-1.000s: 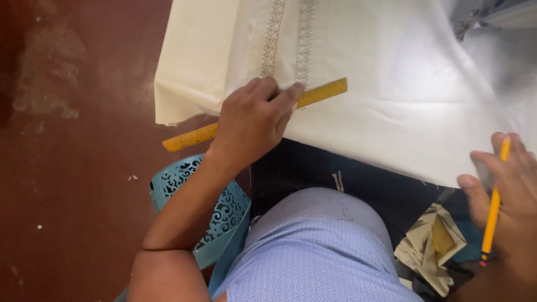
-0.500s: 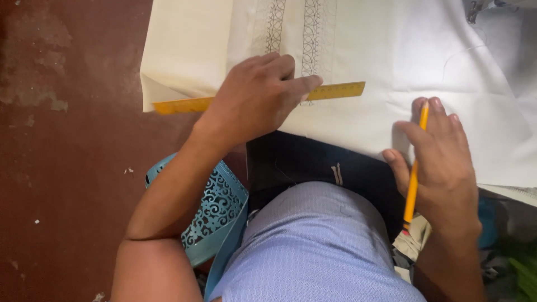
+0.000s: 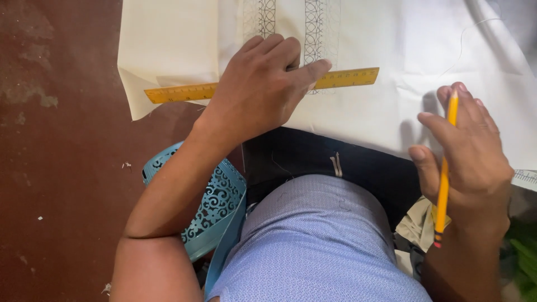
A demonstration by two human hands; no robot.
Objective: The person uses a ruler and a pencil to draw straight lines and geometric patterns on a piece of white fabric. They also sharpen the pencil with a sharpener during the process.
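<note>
My left hand presses flat on a yellow ruler that lies across a cream fabric spread on the floor. The ruler crosses two embroidered black-patterned strips on the cloth. My right hand holds a yellow pencil upright, its tip up near the fingertips, hovering at the fabric's lower right edge. A dark navy cloth sticks out from under the cream fabric near my lap.
A teal cut-out plastic basket sits by my left elbow. Dark red floor fills the left side. A folded paper or cloth scrap and something green lie at the lower right.
The ruler has levelled out and sits further across the embroidered strips. My right hand with the pencil has come in from the right edge towards the fabric.
</note>
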